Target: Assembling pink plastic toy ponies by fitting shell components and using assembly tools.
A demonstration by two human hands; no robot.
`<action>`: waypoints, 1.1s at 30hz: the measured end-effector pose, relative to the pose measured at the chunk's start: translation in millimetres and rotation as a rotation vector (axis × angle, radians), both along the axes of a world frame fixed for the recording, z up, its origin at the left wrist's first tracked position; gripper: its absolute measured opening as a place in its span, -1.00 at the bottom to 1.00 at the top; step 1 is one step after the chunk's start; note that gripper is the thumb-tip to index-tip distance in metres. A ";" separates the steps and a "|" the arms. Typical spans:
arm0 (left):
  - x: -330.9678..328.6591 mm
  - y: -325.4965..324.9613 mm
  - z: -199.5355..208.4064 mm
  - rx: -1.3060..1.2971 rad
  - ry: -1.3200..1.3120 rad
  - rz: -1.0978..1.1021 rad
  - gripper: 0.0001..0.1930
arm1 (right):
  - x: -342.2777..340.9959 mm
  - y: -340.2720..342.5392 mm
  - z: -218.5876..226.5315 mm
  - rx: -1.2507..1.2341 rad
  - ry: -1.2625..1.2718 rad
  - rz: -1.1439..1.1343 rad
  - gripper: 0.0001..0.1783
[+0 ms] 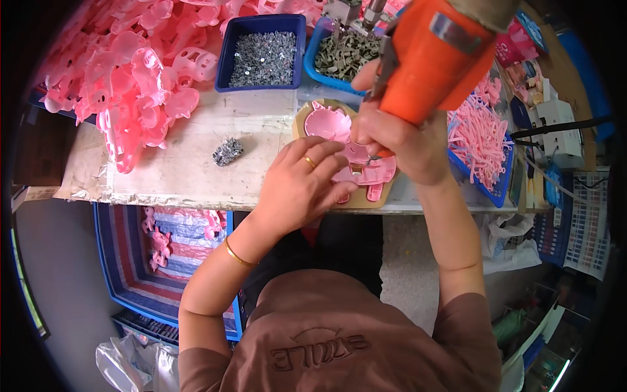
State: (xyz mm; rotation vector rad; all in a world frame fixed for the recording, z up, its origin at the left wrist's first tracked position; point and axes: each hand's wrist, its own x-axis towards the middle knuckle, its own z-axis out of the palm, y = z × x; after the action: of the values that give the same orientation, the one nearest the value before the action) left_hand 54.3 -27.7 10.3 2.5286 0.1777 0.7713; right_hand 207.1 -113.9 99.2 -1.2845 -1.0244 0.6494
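Note:
A pink plastic shell part [326, 124] lies in a tan holding fixture [375, 203] at the table's front edge. My left hand [287, 186] bends over its left side, fingertips and thumb closed on the pink part. My right hand [408, 144] is wrapped around an orange power screwdriver [418, 72], held tilted above the fixture. Its lower tip comes down near the part's right side, partly hidden by my fingers. A small metal piece [356, 168] sits in the part near my left thumb. Left of that hand lies a little pile of screws [227, 151].
Pink shells [140, 78] are heaped at the back left. Behind the fixture stand a dark blue tray [298, 39] of screws and a lighter blue tray [311, 55] of metal clips. A blue basket [499, 193] of pink strips sits right. Below the table is a blue-framed bin [104, 261].

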 end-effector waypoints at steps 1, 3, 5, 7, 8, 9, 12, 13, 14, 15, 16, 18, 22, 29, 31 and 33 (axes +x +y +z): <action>0.4 -4.9 -4.4 0.025 -0.006 -0.059 -0.59 | 5.6 -3.5 -7.8 0.072 -0.030 -0.007 -0.66; 1.3 -15.3 -9.4 0.087 0.028 -0.130 -0.62 | 10.9 -10.4 -17.5 0.083 -0.032 -0.041 -0.66; 7.8 -22.3 -15.0 0.105 0.055 -0.118 -0.60 | 13.4 -15.9 -19.4 0.050 -0.023 -0.078 -0.64; 12.4 -25.3 -18.8 0.125 0.084 -0.107 -0.59 | 16.8 -17.4 -24.1 0.048 -0.030 -0.092 -0.64; 14.5 -25.4 -20.1 0.163 0.105 -0.095 -0.59 | 18.7 -17.8 -26.7 0.050 -0.037 -0.101 -0.64; 15.8 -25.8 -21.4 0.202 0.127 -0.082 -0.59 | 20.6 -18.1 -28.9 0.047 -0.036 -0.106 -0.64; 17.1 -25.9 -27.3 0.207 0.143 -0.070 -0.57 | 23.3 -17.2 -33.8 0.056 0.007 -0.133 -0.65; 17.0 -26.0 -27.9 0.203 0.145 -0.072 -0.57 | 22.6 -18.3 -34.9 0.046 0.032 -0.136 -0.65; 17.0 -25.7 -27.8 0.210 0.147 -0.071 -0.56 | 21.9 -19.2 -36.1 0.036 0.058 -0.138 -0.65; 17.1 -25.7 -27.9 0.217 0.149 -0.070 -0.56 | 22.1 -19.2 -37.4 0.032 0.061 -0.139 -0.65; 17.8 -25.8 -27.6 0.213 0.149 -0.073 -0.56 | 23.0 -18.7 -37.4 0.048 0.038 -0.134 -0.66; 18.6 -26.5 -27.2 0.216 0.137 -0.068 -0.56 | 23.6 -18.6 -38.3 0.060 0.015 -0.131 -0.66; 18.5 -27.0 -27.3 0.188 0.151 -0.069 -0.56 | 25.3 -17.6 -44.0 0.079 0.030 -0.131 -0.71; 19.0 -27.9 -28.8 0.184 0.140 -0.061 -0.57 | 23.3 -16.8 -58.7 0.116 -0.108 -0.132 -0.80; 19.5 -27.7 -31.0 0.189 0.138 -0.061 -0.58 | 22.5 -18.8 -62.0 0.103 -0.103 -0.140 -0.79; 20.5 -27.4 -31.8 0.218 0.106 -0.062 -0.56 | 21.3 -18.9 -60.2 0.091 -0.098 -0.146 -0.78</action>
State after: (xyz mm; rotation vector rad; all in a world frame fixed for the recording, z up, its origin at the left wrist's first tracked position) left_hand 74.8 -55.1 -21.6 2.7689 0.0523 0.6638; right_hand 228.4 -132.8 39.0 -1.3081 -1.0171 0.4274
